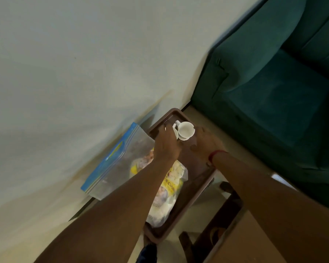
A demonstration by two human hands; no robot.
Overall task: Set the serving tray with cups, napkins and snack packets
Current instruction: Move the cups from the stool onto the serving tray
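A brown serving tray (201, 186) lies on a small table. At its far end stand white cups (186, 130), one with its mouth facing me and another (175, 133) tucked against its left side. My left hand (166, 147) reaches in from the left and its fingers and thumb curl around the left cup. My right hand (207, 143) rests on the tray just right of the cups, its fingers loosely against the side of the upper cup. Yellow and white snack packets (169, 188) lie on the tray's near half, partly hidden by my left forearm.
A clear zip bag with a blue seal strip (112, 164) lies left of the tray against the pale wall. A dark green sofa (270, 95) fills the right side. Dark wooden furniture legs (217, 223) stand below the tray's edge.
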